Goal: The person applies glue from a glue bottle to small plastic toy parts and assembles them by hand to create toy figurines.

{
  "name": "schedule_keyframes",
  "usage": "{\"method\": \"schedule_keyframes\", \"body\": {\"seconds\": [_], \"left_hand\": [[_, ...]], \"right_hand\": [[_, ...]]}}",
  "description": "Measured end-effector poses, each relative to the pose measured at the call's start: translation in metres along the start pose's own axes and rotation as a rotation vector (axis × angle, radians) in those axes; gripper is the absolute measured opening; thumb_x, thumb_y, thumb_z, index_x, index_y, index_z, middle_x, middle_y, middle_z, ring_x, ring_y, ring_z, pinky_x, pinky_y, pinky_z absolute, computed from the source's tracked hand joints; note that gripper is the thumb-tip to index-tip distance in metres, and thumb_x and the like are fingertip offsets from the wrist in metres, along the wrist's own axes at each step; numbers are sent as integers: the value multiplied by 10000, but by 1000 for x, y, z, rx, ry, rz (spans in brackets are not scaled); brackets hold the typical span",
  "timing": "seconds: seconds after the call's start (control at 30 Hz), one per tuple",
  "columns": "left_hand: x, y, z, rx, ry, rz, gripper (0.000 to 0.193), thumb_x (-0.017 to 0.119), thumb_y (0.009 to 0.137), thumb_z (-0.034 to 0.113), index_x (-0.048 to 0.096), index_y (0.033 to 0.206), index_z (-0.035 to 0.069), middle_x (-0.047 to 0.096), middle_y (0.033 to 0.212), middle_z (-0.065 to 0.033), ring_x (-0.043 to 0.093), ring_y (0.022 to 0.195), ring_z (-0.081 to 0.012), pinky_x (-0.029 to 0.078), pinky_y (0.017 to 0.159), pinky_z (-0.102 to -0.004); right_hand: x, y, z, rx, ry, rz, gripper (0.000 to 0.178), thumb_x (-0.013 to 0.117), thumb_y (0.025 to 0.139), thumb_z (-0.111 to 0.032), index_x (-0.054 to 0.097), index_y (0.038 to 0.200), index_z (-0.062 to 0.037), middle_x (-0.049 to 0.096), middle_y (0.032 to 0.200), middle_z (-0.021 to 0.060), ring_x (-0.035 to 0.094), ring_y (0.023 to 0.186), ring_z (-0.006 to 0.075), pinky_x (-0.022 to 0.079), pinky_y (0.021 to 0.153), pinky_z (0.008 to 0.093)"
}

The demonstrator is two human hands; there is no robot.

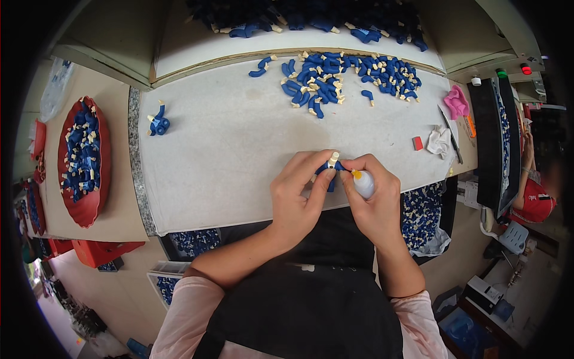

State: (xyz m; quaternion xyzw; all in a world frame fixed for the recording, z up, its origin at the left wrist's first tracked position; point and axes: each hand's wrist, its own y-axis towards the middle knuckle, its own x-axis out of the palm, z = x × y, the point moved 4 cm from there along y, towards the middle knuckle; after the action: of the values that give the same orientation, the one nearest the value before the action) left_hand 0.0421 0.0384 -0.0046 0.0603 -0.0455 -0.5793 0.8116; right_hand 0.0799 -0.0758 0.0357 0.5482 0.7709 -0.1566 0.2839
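Near the table's front edge, my left hand (293, 194) pinches a small blue doll body (331, 184) with a cream neck upright on top. My right hand (379, 203) is closed around a white squeeze bottle (365, 186) with a yellow tip, probably glue. Its thumb and forefinger also meet the blue body, partly hiding it. Beyond my hands lie two heaps of curved blue doll arms (314, 81) with cream hands. One single arm (368, 96) rests apart from them. At the far left of the table sits another blue doll body (158, 124) with a raised arm.
A red scalloped tray (103, 191) of blue and cream parts stands left. At the right lie a red block (417, 143), crumpled white tissue (439, 142), a thin dark tool (451, 134) and a pink cloth-like piece (456, 102). A shelf (239, 45) holds more blue parts behind.
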Motion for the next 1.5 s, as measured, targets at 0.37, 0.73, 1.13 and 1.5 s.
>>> {"method": "schedule_keyframes", "body": {"seconds": [0.37, 0.73, 1.13, 1.5], "left_hand": [[-1, 1, 3, 8, 18, -18, 213, 529, 770, -33, 563, 981, -20, 559, 859, -115, 560, 647, -148, 461, 553, -234], [-8, -3, 2, -20, -362, -29, 187, 529, 779, -34, 549, 962, 3, 555, 923, -93, 540, 832, -145, 436, 706, -243], [-11, 0, 11, 131, -38, -14, 218, 568, 711, -56, 589, 920, 5, 595, 861, -121, 581, 766, -229, 456, 638, -267], [-5, -4, 3, 40, -109, -31, 188, 538, 753, -42, 559, 935, 2, 574, 878, -108, 566, 780, -203, 443, 642, -259]], "right_hand": [[0, -2, 0, 31, 15, 12, 78, 561, 748, 10, 548, 824, 23, 581, 703, 69, 510, 637, 72, 405, 569, 203], [-1, -6, -13, -39, 99, 115, 139, 607, 704, 49, 571, 834, 14, 558, 681, 29, 461, 599, 42, 353, 525, 162], [-1, -6, -11, -38, 165, 67, 111, 594, 699, 63, 555, 794, 20, 553, 674, 46, 470, 594, 58, 359, 534, 170], [0, -13, -1, 62, 122, 96, 167, 635, 667, 0, 562, 817, -8, 570, 697, 102, 563, 596, 191, 427, 549, 257]]}}
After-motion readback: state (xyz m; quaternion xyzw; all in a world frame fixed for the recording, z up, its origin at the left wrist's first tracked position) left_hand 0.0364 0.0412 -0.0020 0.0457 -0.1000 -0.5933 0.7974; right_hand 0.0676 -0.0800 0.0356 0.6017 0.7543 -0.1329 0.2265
